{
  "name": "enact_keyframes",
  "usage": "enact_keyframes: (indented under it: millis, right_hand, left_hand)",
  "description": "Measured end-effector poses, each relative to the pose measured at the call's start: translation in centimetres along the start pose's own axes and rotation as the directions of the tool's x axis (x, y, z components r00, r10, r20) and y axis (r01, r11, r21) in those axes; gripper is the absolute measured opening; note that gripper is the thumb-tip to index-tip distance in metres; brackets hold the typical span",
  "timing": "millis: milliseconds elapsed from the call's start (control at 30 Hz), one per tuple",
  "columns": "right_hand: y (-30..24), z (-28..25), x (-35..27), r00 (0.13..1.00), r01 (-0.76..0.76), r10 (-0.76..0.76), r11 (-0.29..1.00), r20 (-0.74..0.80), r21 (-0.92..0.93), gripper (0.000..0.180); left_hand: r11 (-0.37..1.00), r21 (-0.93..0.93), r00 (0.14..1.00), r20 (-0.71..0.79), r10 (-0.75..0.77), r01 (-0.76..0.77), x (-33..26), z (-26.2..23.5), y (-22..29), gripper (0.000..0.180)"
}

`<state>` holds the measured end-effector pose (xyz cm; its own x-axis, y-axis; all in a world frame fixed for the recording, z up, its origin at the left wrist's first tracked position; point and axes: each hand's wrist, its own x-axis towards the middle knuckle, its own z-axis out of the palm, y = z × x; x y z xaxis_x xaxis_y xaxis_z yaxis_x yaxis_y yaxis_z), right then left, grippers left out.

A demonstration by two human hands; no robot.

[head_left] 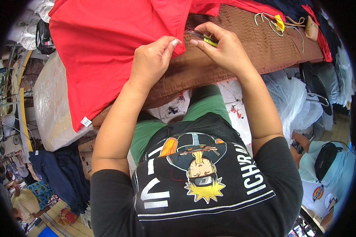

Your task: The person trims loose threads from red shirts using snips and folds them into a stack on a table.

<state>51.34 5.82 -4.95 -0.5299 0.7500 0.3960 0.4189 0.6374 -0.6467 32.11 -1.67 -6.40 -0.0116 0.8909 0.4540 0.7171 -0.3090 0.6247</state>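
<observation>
Here's the left hand (pixel 152 59), thumb and finger pinched together at the edge of the red cloth (pixel 118 43), though whether they grip fabric or a thread I can't tell! Just beside it, the right hand (pixel 227 45) curls half closed around the snips (pixel 206 39), tips toward that edge. The cloth drapes over the brown desk (pixel 275 55), white tag (pixel 86 121) at its near left corner.
</observation>
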Motion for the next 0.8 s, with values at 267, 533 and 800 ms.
enact_keyframes:
  millis: [267, 533, 800]
  right_hand:
    - [-1.0, -1.6, 0.0, 0.981, 0.125, -0.138, 0.987, 0.134, 0.098, 0.032]
    - [-1.8, -1.8, 1.0, 0.946, 0.175, -0.189, 0.982, 0.264, 0.075, 0.024]
    - [-1.9, -1.3, 2.2, 0.905, 0.288, -0.277, 0.958, 0.323, 0.016, 0.021]
  left_hand:
    - [0.992, -0.121, 1.000, 0.006, -0.027, 0.028, 0.7, -0.8, -0.5, 0.022]
    - [0.983, -0.176, 0.998, 0.022, -0.057, 0.060, 0.9, -1.1, 0.1, 0.023]
    - [0.989, -0.145, 1.000, 0.012, 0.008, -0.006, 0.9, -0.5, -0.3, 0.024]
